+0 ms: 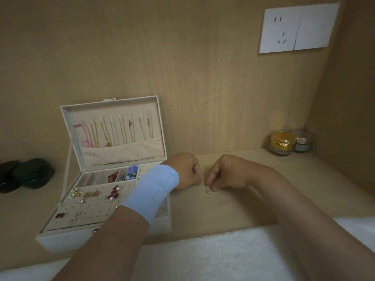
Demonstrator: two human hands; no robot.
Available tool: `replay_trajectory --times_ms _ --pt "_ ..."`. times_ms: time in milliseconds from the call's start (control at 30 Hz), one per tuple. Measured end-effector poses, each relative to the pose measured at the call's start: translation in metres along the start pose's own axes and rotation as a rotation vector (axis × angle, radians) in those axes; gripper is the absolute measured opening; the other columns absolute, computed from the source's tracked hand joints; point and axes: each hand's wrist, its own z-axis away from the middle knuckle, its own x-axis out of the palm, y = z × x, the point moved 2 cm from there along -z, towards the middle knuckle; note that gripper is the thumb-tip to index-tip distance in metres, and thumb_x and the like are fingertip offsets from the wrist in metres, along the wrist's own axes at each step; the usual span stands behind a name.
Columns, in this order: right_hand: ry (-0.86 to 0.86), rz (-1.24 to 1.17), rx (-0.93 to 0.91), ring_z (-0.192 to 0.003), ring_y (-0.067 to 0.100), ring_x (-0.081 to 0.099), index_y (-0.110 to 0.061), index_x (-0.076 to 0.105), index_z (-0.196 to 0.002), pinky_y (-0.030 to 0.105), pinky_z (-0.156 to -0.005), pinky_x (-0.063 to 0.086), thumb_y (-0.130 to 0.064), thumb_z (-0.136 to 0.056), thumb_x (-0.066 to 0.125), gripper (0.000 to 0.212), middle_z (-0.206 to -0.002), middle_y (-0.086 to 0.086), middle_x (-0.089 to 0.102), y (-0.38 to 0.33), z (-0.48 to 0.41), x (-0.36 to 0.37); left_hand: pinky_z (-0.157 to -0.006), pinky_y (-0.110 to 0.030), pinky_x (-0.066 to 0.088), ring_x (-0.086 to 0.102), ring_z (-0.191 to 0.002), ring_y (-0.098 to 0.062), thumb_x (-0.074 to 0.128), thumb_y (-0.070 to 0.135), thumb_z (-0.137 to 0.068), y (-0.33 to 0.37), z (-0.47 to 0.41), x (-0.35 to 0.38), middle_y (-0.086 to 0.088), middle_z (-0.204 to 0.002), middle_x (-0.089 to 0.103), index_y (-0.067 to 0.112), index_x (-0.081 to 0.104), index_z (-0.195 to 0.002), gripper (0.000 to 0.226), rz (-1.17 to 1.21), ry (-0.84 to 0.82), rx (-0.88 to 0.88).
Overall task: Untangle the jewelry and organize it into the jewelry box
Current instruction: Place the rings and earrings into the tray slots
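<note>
Now, the right hand (225, 175) had its grip pinched on a small charm (209, 190) at the tabletop (243, 209); the left hand (186, 171) curled beside it, grip unreadable, jewelry box (67, 240) open.

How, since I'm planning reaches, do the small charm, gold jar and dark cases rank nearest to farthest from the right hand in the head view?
1. small charm, pinched by the right hand.
2. gold jar, back right.
3. dark cases, far left, past the jewelry box.
</note>
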Motion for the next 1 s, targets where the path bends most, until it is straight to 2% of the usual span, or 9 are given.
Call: replay_trajectory --times_ms 133,233,333,467,567,633,800,900,1000 --pt "0.0 -0.003 0.025 -0.07 -0.005 0.059 -0.032 0.077 -0.08 0.012 -0.069 0.044 -0.022 -0.075 0.084 0.013 -0.077 -0.015 0.071 0.003 -0.001 -0.001 -0.073 -0.022 0.049 0.064 -0.08 -0.009 0.071 0.024 -0.081 -0.004 0.006 -0.006 0.014 -0.077 0.065 0.023 0.069 -0.077 0.005 0.136 0.073 -0.001" --pt "0.034 -0.057 0.03 -0.057 -0.002 0.058 -0.025 0.077 -0.083 0.016 -0.061 0.048 -0.022 -0.078 0.082 0.008 -0.072 -0.01 0.069 0.0 0.002 -0.004 -0.071 -0.022 0.047 0.061 -0.077 -0.01 0.068 0.02 -0.082 -0.004 0.008 -0.005 0.012 -0.077 0.063 0.023 0.068 -0.081 0.003 0.192 0.074 -0.001" --pt "0.057 -0.157 0.058 -0.046 0.011 0.056 -0.017 0.076 -0.084 0.019 -0.051 0.046 -0.014 -0.082 0.076 0.004 -0.065 -0.001 0.067 -0.002 0.006 -0.011 -0.068 -0.019 0.043 0.058 -0.074 -0.007 0.062 0.017 -0.084 -0.003 0.008 -0.002 0.012 -0.079 0.062 0.027 0.07 -0.088 0.013 0.198 0.046 0.006" --pt "0.13 -0.288 0.047 -0.046 0.014 0.053 -0.016 0.078 -0.085 0.019 -0.05 0.041 -0.004 -0.082 0.068 0.015 -0.06 -0.003 0.066 -0.006 0.01 -0.016 -0.07 -0.016 0.04 0.058 -0.075 -0.004 0.064 0.022 -0.088 -0.001 0.008 -0.004 0.016 -0.075 0.062 0.022 0.076 -0.094 0.013 0.179 0.067 0.023" --pt "0.135 -0.432 -0.009 -0.047 0.01 0.048 -0.013 0.078 -0.091 0.019 -0.046 0.039 -0.013 -0.091 0.068 0.01 -0.067 -0.007 0.07 -0.014 0.014 -0.018 -0.065 -0.012 0.038 0.054 -0.069 0.002 0.067 0.025 -0.088 -0.002 0.013 -0.013 0.017 -0.072 0.06 0.022 0.076 -0.088 0.01 0.215 0.135 0.053" --pt "0.113 -0.545 -0.039 -0.047 0.009 0.045 -0.012 0.077 -0.093 0.018 -0.043 0.036 -0.017 -0.095 0.065 0.013 -0.075 -0.003 0.072 -0.02 0.015 -0.019 -0.068 -0.015 0.042 0.056 -0.071 -0.001 0.068 0.026 -0.086 -0.007 0.019 -0.018 0.013 -0.077 0.065 0.025 0.075 -0.087 0.007 0.281 0.179 0.057" --pt "0.071 -0.731 -0.069 -0.044 0.009 0.04 -0.007 0.073 -0.095 0.019 -0.04 0.026 -0.023 -0.098 0.058 0.022 -0.07 -0.002 0.067 -0.039 0.019 -0.02 -0.071 -0.031 0.053 0.061 -0.062 -0.012 0.07 0.021 -0.087 -0.021 0.043 -0.028 -0.004 -0.086 0.073 0.028 0.071 -0.093 0.01 0.564 0.281 0.066" --pt "0.024 -0.779 -0.104 -0.043 0.009 0.039 -0.019 0.077 -0.081 0.021 -0.041 0.021 -0.025 -0.099 0.057 0.028 -0.069 -0.002 0.066 -0.056 0.022 -0.017 -0.07 -0.029 0.053 0.067 -0.071 -0.023 0.07 0.016 -0.088 -0.026 0.058 -0.032 -0.001 -0.089 0.076 0.026 0.076 -0.093 0.013 0.671 0.293 0.123" --pt "0.025 -0.796 -0.126 -0.042 0.008 0.04 -0.022 0.078 -0.072 0.02 -0.039 0.021 -0.026 -0.098 0.059 0.032 -0.067 0.0 0.066 -0.075 0.021 -0.009 -0.069 -0.035 0.054 0.062 -0.065 -0.017 0.07 0.013 -0.088 -0.034 0.074 -0.04 0.0 -0.087 0.076 0.02 0.076 -0.091 0.01 0.709 0.331 0.132"
